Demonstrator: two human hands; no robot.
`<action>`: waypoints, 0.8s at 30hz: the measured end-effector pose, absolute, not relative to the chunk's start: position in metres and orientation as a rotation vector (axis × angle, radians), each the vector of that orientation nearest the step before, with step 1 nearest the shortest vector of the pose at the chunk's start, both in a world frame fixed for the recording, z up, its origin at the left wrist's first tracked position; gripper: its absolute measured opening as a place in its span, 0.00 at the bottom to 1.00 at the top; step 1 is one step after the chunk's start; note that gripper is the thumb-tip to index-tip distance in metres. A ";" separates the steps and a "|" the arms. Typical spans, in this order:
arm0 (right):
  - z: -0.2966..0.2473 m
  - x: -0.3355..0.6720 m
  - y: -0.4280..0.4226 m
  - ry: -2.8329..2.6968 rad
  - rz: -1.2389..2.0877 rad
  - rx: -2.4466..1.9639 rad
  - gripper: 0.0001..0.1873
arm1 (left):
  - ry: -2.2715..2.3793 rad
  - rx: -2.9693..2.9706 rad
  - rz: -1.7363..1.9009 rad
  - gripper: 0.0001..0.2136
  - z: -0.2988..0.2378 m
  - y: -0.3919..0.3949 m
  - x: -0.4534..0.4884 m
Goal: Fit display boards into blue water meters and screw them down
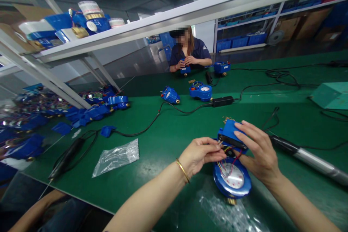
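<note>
Blue meter (232, 183) on the green counter (163, 152), with clock positions read around its dial. The meter lay dial upward, its brass fitting (231, 201) at 6 o'clock and its blue box (231, 130) at 12 o'clock; red, yellow and dark wires (235, 157) ran between box and dial. The left hand (199, 152), with a gold-coloured bracelet (183, 170) at the wrist, reached in from 10 o'clock; its fingers were pinched together on a small light piece at the box's near left edge, too small to identify. The right hand (262, 156), at 1 o'clock, grasped the box, its fingers spread over the top and far right side, its thumb partly hidden beside the wires. Small brass-coloured pieces (226, 119) lay just beyond the box. Crumpled clear plastic (233, 217) lay at 6 o'clock, a clear bag (118, 157) and a black-handled tool (69, 154) near 9, and a black-and-silver tool (312, 159) toward 3. Two further meters (201, 91) stood between 10 and 11 o'clock; beyond them, at 11, a co-worker (190, 50) held another blue unit (185, 70) in both hands.
</note>
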State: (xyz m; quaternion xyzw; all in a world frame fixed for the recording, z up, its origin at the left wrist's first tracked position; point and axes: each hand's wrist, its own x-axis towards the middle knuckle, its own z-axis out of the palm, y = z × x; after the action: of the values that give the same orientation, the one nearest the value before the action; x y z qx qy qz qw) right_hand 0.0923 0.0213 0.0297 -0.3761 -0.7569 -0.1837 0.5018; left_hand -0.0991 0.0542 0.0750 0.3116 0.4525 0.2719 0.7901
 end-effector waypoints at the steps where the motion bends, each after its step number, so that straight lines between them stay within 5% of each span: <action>1: 0.029 0.092 0.021 -1.826 -0.437 -0.919 0.40 | 0.976 0.672 0.610 0.08 0.073 0.052 -0.098; 24: 0.023 0.085 0.011 -1.718 -0.394 -0.944 0.38 | 0.949 0.746 0.814 0.21 0.059 0.028 -0.086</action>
State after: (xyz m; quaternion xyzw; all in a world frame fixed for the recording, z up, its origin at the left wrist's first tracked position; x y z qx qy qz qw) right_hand 0.0853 0.0114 0.0234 -0.3974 -0.7227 -0.1658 0.5406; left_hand -0.0861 0.0283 0.0594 0.3409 0.4336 0.3719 0.7467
